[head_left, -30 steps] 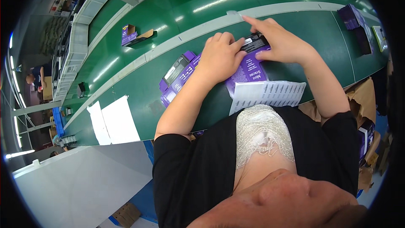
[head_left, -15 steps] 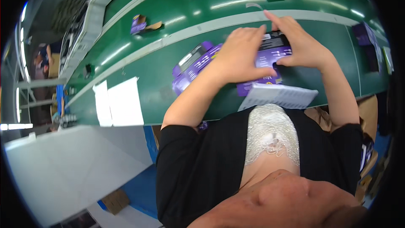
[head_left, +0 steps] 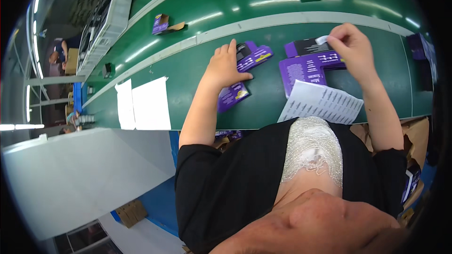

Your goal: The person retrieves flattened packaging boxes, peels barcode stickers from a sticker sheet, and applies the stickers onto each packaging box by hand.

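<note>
Sheet [head_left: 325, 106] of printed rows now overlapping the near edge of a purple carton [head_left: 293, 71] on the green table [head_left: 262, 106]; right hand [head_left: 354, 49] pinching a white label [head_left: 322, 40] by its black strip, left hand [head_left: 221, 68] spread, thumb apart, on a second purple carton [head_left: 256, 57]; the first lies flat, notched

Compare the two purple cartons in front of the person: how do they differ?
The left carton lies partly under the left hand; the right carton lies partly under the printed sheet. The left carton is slanted, while the right carton sits straighter. Both are purple with black parts.
</note>
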A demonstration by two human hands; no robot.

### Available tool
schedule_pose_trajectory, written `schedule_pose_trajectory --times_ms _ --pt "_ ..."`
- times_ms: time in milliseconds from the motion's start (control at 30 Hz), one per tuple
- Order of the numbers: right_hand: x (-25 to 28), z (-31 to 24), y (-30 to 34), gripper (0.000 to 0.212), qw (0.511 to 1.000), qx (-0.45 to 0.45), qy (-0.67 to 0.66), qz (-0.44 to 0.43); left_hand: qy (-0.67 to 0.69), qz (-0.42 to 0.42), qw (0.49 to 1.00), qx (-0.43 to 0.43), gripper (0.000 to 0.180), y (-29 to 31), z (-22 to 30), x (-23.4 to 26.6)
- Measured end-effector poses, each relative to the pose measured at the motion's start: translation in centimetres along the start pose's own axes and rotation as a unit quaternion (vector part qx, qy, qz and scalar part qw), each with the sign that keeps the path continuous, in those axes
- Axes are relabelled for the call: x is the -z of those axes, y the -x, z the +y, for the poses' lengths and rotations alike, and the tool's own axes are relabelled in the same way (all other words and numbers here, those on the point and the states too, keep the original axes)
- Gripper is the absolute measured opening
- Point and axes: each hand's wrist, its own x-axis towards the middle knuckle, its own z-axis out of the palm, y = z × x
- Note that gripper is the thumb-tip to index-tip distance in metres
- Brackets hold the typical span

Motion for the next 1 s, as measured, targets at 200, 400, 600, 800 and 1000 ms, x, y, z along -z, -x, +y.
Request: schedule_pose_trajectory --times_ms 200,400,600,800,1000 --pt "-2.5 1.0 -0.3 0.028 0.996 -0.092 -0.003 0.019 -0.022 0.024 0.999 -0.026 0.100 -1.2 3.7 0.6" --pt "-4.5 2.6 -1.8 0.034 0.995 -0.077 0.064 0.000 0.144 0.116 0.947 -0.263 0.046 -4.0 9.6 -1.2" --pt "-4.8 2.8 -2.0 0.033 0.992 -0.094 0.079 -0.017 0.177 0.129 0.950 -0.223 0.042 -4.0 10.1 -1.8" --pt "-4.8 2.9 -2.0 0.033 0.991 -0.094 0.089 -0.022 0.167 0.129 0.950 -0.229 0.043 -4.1 10.0 -2.1" --pt "-4.9 2.8 -2.0 0.033 0.990 -0.085 0.113 -0.024 0.155 0.123 0.948 -0.248 0.044 -4.0 10.4 -1.5"
